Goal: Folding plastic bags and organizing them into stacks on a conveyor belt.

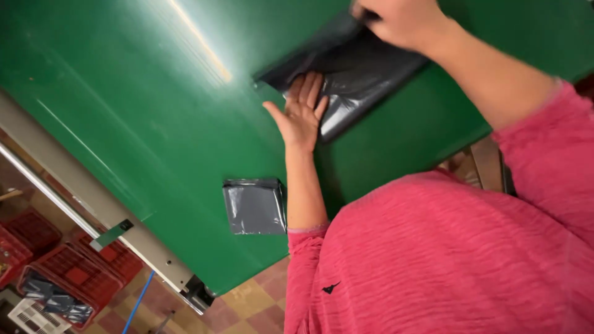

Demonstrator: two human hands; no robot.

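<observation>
Grey plastic bags are what your hands work on, and they lie on the green worktop (142,124), the largest thing in view, tilted across the picture with a metal rail along its lower left edge. On its far part lies the larger dark grey plastic bag (359,74), partly flattened and creased. Nearer you, just beside your left forearm, sits a smaller folded grey bag (255,207), a neat square resting flat.

Your left hand (302,111) is spread open, fingers straight, palm pressing down on the near edge of the larger bag; it grips nothing. Your right hand (402,21) reaches across at the top of the view and is closed around the far end of that same bag, pinching the plastic, though motion blur hides the exact finger positions.

Judging by how things lie, one bag looks finished as a folded square, while the larger one seems only partway through folding and is not yet compact.

Below the worktop, red plastic crates (68,272) stand on the tiled floor, one holding more grey plastic.
</observation>
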